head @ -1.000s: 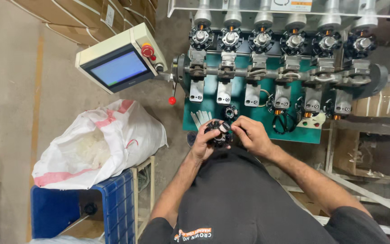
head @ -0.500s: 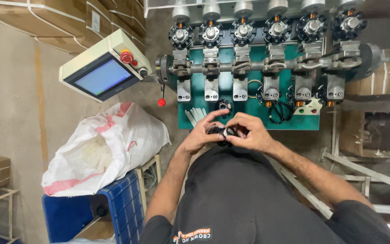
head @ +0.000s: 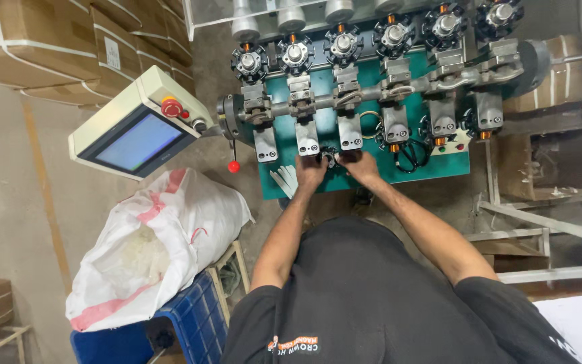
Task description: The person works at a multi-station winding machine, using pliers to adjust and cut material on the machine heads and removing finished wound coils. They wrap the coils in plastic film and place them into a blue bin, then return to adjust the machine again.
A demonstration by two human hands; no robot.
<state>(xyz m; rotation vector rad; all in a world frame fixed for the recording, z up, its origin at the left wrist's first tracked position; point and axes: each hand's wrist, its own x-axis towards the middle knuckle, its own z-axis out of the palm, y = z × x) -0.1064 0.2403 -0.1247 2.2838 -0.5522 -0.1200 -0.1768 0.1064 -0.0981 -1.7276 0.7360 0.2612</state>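
Both our hands, left (head: 310, 170) and right (head: 360, 166), have moved up to the green machine (head: 372, 172), fingertips pinching a small dark part (head: 329, 159) between them.

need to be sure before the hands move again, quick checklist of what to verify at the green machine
1. Left hand on the small dark part: ok.
2. Right hand on the same part: ok.
3. Part sits at the green machine front, below the third bracket: ok.
4. Fingers away from the shaft: ok.
5. Part seated: cannot tell, hands hide it.
6. Red knob lever untouched: ok.
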